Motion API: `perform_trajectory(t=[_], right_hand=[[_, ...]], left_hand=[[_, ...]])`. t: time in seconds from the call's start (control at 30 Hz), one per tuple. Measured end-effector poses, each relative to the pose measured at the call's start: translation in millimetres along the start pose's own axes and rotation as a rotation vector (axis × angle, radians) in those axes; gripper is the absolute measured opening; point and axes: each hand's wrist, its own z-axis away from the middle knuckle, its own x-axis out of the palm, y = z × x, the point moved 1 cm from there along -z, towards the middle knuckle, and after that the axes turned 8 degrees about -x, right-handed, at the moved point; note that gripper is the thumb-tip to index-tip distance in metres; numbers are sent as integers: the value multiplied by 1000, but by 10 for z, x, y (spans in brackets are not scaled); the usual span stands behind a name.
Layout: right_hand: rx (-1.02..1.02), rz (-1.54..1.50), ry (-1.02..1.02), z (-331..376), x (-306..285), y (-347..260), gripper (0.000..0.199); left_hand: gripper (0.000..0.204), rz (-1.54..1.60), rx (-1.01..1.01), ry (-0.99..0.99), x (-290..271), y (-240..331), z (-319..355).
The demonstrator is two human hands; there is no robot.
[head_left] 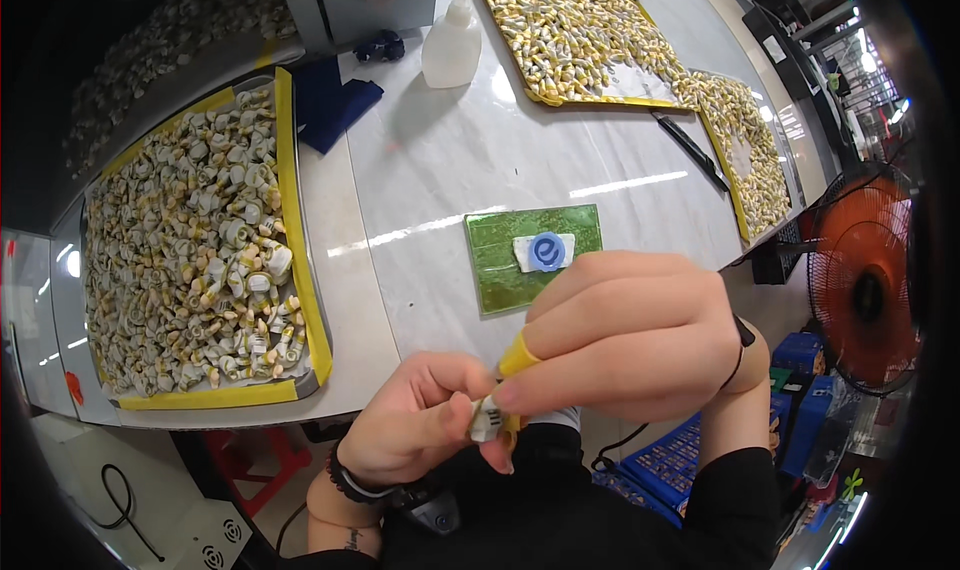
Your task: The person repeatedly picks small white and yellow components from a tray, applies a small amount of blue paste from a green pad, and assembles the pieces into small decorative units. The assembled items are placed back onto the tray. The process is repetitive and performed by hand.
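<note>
In front of my body, my left hand (415, 415) pinches a small white-wrapped piece (486, 422) with dark printed marks and a bit of yellow. My right hand (635, 335) reaches over from the right, its fingertips closed at the same piece. One of its fingers wears a yellow finger cot (517, 355). What exactly the piece is cannot be made out, as the fingers cover much of it. Just beyond the hands lies a flat green plate (490, 270). On it are a white pad (522, 255) and a round blue disc (547, 252) with a curled mark.
To the left, a yellow-edged tray (290, 185) holds many similar pieces. Another yellow-edged tray (590, 102) of slimmer pieces lies far right, beside a third heap (745, 150). A white squeeze bottle (453, 50), dark blue cloth (335, 105) and black pen-like tool (692, 153) lie about. An orange fan (865, 280) stands right.
</note>
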Motion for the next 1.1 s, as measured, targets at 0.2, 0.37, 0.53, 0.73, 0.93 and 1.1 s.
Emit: perform_trajectory(t=[0.2,0.37,0.53,0.73,0.93,1.1], right_hand=[[-77,-13,-100,-32,24,39,10],[-91,-27,-78,-1,52,60,9],[-65,22,-73,20,-6,-48,19],[-122,203,11,47,-14,-180,10],[-217,416,-72,137,-269,-218,7],[-103,851,738,298,-1330,-446,10]], left_hand=[[40,33,-72,-13,-16,-32,-11],[37,15,-21,-17,7,-59,-24],[30,-199,22,100,67,29,29],[29,-514,403,218,267,59,31],[30,-761,514,270,147,22,44],[31,-704,548,415,225,-4,6]])
